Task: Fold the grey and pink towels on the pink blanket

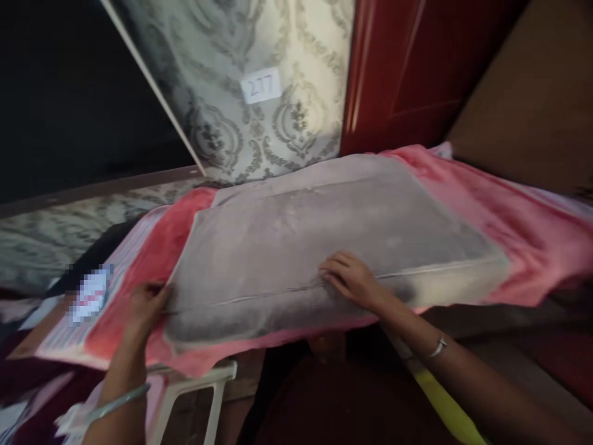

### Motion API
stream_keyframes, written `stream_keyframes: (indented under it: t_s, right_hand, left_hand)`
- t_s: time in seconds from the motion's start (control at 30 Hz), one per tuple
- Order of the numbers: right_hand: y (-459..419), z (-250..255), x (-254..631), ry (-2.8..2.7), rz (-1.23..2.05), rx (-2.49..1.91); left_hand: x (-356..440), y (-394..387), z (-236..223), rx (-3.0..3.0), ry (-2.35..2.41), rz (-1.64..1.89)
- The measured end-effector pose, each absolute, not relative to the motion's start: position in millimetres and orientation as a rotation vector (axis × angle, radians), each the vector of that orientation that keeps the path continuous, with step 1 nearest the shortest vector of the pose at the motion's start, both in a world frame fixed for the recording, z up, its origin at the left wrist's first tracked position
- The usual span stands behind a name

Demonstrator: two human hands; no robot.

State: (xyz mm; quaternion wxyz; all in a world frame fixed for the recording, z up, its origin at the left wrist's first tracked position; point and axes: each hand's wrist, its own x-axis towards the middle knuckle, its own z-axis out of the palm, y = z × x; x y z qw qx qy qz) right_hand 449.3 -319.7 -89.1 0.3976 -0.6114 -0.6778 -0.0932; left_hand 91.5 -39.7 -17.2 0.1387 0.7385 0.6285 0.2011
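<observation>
A grey plush cloth cover [296, 235], flat and rectangular, is spread over a pink blanket [491, 204]. A zip-like seam [259, 296] runs along its near side, from the left end toward the right. At the cover's left edge, the fingers of my left hand [149, 303] are closed on the fabric where the seam ends. My right hand [349, 278] rests on the seam near the middle, its fingers bent and pressed together. Whatever lies between those fingertips is too small to make out.
Patterned wallpaper with a paper label [260, 85] and a red door [398, 68] stand behind. A dark panel [83, 93] is at the left, a brown board [532, 93] at the right. Below the blanket is a white plastic stool [213, 383].
</observation>
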Motion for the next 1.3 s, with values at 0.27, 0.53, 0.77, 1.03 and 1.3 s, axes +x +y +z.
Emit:
stream_keyframes:
  t_s: [0.27, 0.53, 0.77, 1.03, 1.3]
  right_hand:
    - [-413, -88, 543, -1.133, -0.528, -1.784]
    - [-460, -101, 576, -1.141, -0.600, -1.958]
    - [-474, -114, 607, -1.260, -0.484, -2.000]
    - [-501, -123, 624, -1.283, -0.411, -2.025]
    - [-504, -124, 641, -1.321, -0.366, -2.025]
  left_hand:
    - [214, -92, -47, 2.750, 0.852, 0.735]
    - [363, -183, -71, 2.788, 0.041, 0.636]
    - [406, -238, -81, 2.878, -0.146, 0.557]
    - [430, -262, -78, 2.965, -0.140, 0.615]
    - [434, -256, -80, 3.004, -0.179, 0.668]
